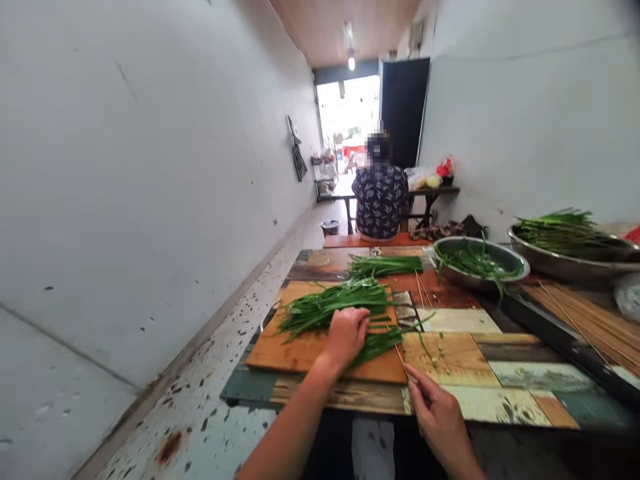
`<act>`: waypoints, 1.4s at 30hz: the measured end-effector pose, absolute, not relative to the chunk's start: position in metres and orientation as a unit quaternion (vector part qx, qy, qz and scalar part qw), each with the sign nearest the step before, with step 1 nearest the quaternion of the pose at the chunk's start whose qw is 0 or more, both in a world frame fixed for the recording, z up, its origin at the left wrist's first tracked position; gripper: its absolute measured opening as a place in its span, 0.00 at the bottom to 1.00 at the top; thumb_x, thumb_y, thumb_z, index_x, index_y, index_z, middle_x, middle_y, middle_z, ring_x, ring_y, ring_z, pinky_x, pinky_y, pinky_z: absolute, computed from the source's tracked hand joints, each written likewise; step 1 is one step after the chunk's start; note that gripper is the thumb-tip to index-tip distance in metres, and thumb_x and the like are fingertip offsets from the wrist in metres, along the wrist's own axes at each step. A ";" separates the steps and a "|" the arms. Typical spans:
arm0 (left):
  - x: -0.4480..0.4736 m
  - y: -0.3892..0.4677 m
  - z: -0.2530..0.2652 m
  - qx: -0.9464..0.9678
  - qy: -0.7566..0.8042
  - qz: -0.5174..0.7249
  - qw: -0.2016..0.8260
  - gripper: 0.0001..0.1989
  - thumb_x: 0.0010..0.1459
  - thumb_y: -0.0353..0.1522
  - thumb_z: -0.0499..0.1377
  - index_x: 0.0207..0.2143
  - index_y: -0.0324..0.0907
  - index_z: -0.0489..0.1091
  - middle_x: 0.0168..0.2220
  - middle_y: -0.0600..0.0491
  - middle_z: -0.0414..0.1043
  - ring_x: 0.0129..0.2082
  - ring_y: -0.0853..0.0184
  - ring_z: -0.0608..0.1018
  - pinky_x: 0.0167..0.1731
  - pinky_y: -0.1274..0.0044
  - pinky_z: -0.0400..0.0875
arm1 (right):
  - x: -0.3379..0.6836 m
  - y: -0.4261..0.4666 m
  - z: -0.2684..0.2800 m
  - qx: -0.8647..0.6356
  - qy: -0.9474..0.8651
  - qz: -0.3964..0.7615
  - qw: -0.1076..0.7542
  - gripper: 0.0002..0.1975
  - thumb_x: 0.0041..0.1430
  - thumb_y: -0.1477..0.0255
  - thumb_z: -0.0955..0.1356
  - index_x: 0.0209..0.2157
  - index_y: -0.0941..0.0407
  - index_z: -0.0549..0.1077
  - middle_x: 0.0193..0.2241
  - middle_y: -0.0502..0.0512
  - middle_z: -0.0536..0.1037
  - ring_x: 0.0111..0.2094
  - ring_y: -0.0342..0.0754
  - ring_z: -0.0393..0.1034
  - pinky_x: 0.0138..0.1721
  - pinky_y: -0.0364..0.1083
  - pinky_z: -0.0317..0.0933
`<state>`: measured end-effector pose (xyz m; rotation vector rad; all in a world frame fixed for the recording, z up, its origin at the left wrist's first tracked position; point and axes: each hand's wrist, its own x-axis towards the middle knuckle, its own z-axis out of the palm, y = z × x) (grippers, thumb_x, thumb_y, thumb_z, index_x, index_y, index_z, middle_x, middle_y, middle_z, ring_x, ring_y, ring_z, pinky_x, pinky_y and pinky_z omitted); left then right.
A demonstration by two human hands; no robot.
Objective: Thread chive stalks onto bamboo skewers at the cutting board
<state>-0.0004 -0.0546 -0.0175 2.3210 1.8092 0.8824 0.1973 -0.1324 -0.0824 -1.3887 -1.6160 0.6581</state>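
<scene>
My left hand (349, 337) is closed over cut green chives on a wooden cutting board (310, 347). Under and beside its fingers lies a small bunch of chives (383, 343). My right hand (437, 405), near the table's front edge, pinches the lower end of a thin bamboo skewer (401, 357). The skewer's upper part meets the small bunch; whether it pierces the stalks I cannot tell. A larger pile of chives (325, 305) lies across the board just beyond my left hand.
Another chive bunch (385, 265) lies behind the board. At right stand a metal bowl of chives (480, 270), a larger filled basin (565, 257) and many loose skewers (590, 320). A person (381, 193) sits ahead, back turned. A white wall (150, 200) runs along the left.
</scene>
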 end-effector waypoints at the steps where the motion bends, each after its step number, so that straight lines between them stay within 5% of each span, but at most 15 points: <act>1: 0.000 -0.063 -0.018 0.764 0.573 0.298 0.018 0.10 0.61 0.31 0.53 0.41 0.42 0.74 0.37 0.51 0.77 0.39 0.65 0.76 0.41 0.72 0.65 | 0.198 -0.129 -0.086 -0.555 -0.647 0.267 0.448 0.21 0.56 0.60 0.62 0.43 0.58 0.78 0.37 0.61 0.81 0.35 0.52 0.77 0.38 0.45 0.70; 9: -0.076 -0.104 -0.029 0.725 0.560 0.393 -0.087 0.16 0.61 0.38 0.54 0.23 0.41 0.69 0.23 0.55 0.71 0.26 0.69 0.71 0.34 0.75 0.60 | 0.189 -0.130 -0.077 -0.575 -0.630 0.289 0.434 0.21 0.56 0.62 0.62 0.42 0.60 0.78 0.27 0.59 0.80 0.26 0.49 0.73 0.30 0.44 0.67; 13: -0.117 -0.100 -0.047 0.667 0.601 0.436 -0.064 0.21 0.60 0.39 0.53 0.16 0.40 0.61 0.17 0.56 0.62 0.21 0.71 0.66 0.27 0.78 0.58 | 0.185 -0.130 -0.073 -0.602 -0.617 0.282 0.420 0.22 0.54 0.62 0.63 0.42 0.62 0.77 0.16 0.51 0.71 0.18 0.44 0.65 0.20 0.41 0.58; 18: -0.121 -0.102 -0.057 0.616 0.634 0.465 0.037 0.25 0.63 0.39 0.47 0.14 0.40 0.50 0.14 0.58 0.50 0.16 0.75 0.58 0.20 0.79 0.52 | 0.190 -0.126 -0.082 -0.608 -0.586 0.333 0.419 0.24 0.52 0.58 0.65 0.44 0.60 0.74 0.16 0.47 0.67 0.19 0.43 0.61 0.21 0.41 0.56; 22: -0.118 -0.103 -0.056 0.667 0.616 0.413 0.061 0.25 0.62 0.39 0.48 0.14 0.39 0.54 0.14 0.58 0.54 0.17 0.75 0.61 0.22 0.79 0.52 | 0.198 -0.120 -0.092 -0.589 -0.558 0.431 0.394 0.26 0.52 0.53 0.65 0.46 0.57 0.68 0.14 0.41 0.59 0.16 0.41 0.56 0.18 0.40 0.51; 27: -0.120 -0.104 -0.059 0.691 0.611 0.384 0.032 0.24 0.63 0.37 0.48 0.14 0.39 0.56 0.14 0.56 0.59 0.17 0.74 0.63 0.22 0.79 0.52 | 0.195 -0.116 -0.087 -0.590 -0.529 0.473 0.384 0.23 0.48 0.47 0.65 0.32 0.53 0.62 0.13 0.41 0.59 0.15 0.41 0.55 0.17 0.40 0.49; 42: -0.122 -0.106 -0.062 0.724 0.593 0.352 -0.032 0.24 0.63 0.36 0.48 0.14 0.40 0.54 0.14 0.56 0.60 0.17 0.73 0.64 0.22 0.78 0.54 | 0.194 -0.119 -0.085 -0.626 -0.558 0.383 0.387 0.15 0.48 0.56 0.66 0.25 0.54 0.65 0.15 0.44 0.64 0.16 0.41 0.57 0.19 0.41 0.50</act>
